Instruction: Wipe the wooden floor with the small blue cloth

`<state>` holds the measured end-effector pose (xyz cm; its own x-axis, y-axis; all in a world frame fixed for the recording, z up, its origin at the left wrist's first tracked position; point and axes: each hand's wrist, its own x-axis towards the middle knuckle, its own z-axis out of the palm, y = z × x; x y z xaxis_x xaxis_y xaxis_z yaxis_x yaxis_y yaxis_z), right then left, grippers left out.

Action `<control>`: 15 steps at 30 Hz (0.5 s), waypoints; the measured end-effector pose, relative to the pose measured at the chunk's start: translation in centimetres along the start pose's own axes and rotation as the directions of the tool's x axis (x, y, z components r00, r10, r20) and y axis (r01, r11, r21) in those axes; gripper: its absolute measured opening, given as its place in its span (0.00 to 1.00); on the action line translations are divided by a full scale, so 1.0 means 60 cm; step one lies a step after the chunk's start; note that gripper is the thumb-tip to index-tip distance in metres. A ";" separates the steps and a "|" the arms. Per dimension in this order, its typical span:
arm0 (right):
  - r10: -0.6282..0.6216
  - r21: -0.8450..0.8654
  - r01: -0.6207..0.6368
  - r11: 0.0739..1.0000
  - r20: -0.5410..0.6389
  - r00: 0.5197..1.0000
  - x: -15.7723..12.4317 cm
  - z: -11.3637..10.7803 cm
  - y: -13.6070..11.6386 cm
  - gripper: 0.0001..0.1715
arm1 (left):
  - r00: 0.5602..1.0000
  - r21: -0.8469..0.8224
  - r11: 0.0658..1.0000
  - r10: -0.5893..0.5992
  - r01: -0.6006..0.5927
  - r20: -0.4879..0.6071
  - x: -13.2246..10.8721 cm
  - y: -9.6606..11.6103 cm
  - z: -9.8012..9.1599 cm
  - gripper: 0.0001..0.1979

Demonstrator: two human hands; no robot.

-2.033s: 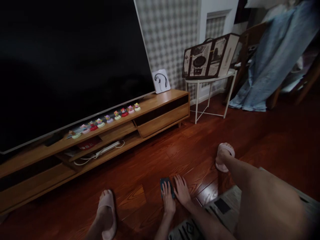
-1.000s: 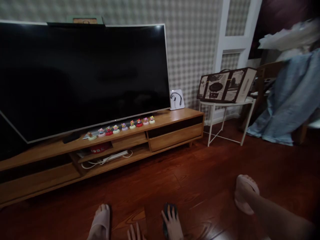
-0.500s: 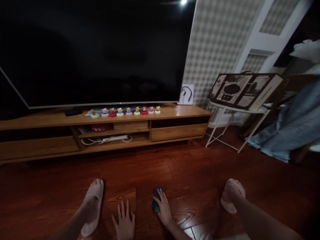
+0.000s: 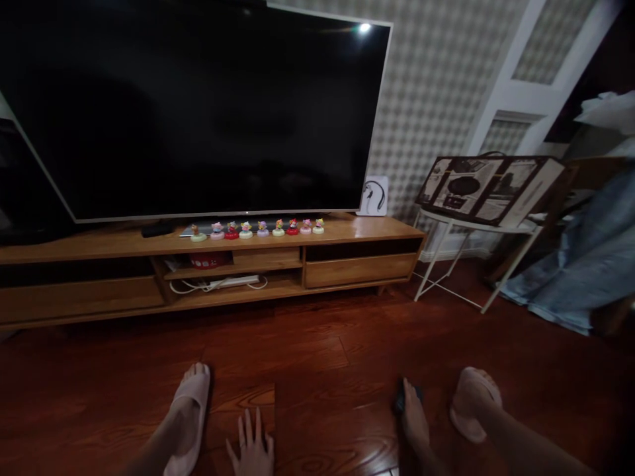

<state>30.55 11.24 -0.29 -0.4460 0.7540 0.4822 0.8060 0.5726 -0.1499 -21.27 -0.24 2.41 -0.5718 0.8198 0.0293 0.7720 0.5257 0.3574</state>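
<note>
My left hand lies flat on the reddish-brown wooden floor, fingers spread, holding nothing. To the right, my right hand presses a dark green cloth against the floor. The cloth is small and bunched; most of it is hidden under the palm and fingers, with edges showing on both sides. My right hand is close to the slippered foot on the right. My left hand is beside the other foot, in a pale pink slipper.
A low wooden TV cabinet runs ahead, bearing a row of several small figurines and a large dark television. On the right, a white folding-leg table carries a box. Blue denim fabric hangs beyond it.
My right hand has slid the cloth rightward across the floor, towards the right foot. My left hand stays flat in place. The camera view has tilted slightly upward.
</note>
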 end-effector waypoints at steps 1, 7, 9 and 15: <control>0.031 -0.017 -0.031 0.999 0.008 0.999 -0.005 -0.003 -0.002 0.61 | 1.000 0.011 1.000 0.010 -0.010 0.000 -0.020 0.010 0.016 0.39; 0.253 -0.075 -0.244 0.967 0.169 0.953 0.018 0.076 -0.153 0.60 | 1.000 0.054 0.999 0.006 -0.006 0.001 -0.135 0.063 0.092 0.22; 0.228 -0.059 -0.221 0.974 0.199 0.953 0.021 0.115 -0.220 0.58 | 1.000 0.070 0.998 0.002 -0.001 -0.018 -0.151 0.074 0.103 0.22; 0.078 0.086 -0.111 0.990 0.323 0.943 0.024 0.180 -0.322 0.54 | 0.997 0.122 0.993 0.022 -0.013 -0.079 -0.150 0.089 0.114 0.27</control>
<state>10.13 4.73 -6.02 -0.4836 0.8598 0.1640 0.8143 0.5106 -0.2759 -10.10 -3.24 -2.34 -0.5746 0.8108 0.1114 0.8072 0.5389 0.2408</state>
